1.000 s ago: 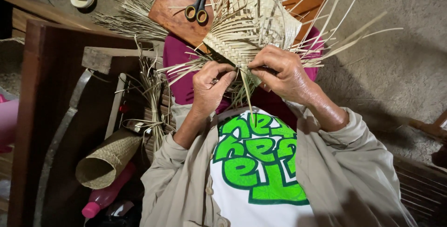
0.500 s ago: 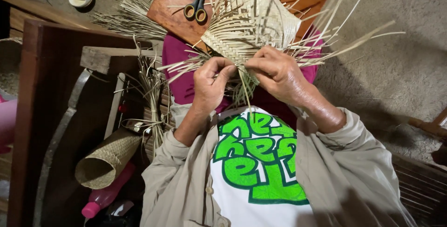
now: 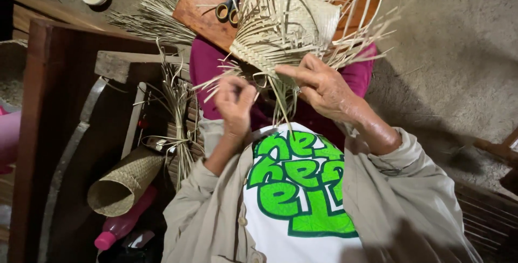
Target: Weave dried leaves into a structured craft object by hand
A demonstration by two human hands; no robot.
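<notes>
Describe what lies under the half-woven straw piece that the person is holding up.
Under the woven straw piece lies a brown wooden board with scissors on it, blades partly covered by loose strips. Magenta cloth shows below. The board's middle is hidden by the weave.

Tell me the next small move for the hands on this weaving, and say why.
Probably bring the left hand to the woven straw piece and take a loose strip. It hangs just below the woven edge, fingers curled, while the right hand pinches strips at that edge. Many unwoven strips dangle between the two hands.
</notes>
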